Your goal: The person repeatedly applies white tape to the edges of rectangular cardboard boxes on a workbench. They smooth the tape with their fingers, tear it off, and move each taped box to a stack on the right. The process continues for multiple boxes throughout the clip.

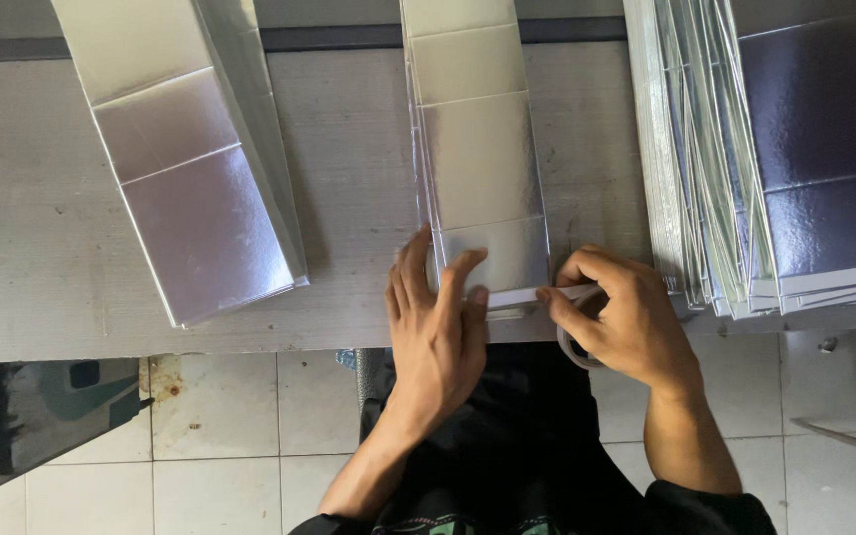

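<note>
A long silver foil-faced sheet [482, 149] with fold creases lies on the wooden table [42, 218], its near end at the table's front edge. My left hand [435, 322] rests flat on that near end, fingers spread, the index finger pressing a white tape strip [512, 296] along the edge. My right hand [621, 317] grips a tape roll [572, 349], mostly hidden under the palm, with thumb and forefinger pinching the strip's right end.
A stack of silver sheets [190, 168] lies slanted at the left. A thick pile of several similar sheets [795, 168] fills the right side. Below the table edge is a tiled floor [220, 426], with a dark panel [47, 406] at the left.
</note>
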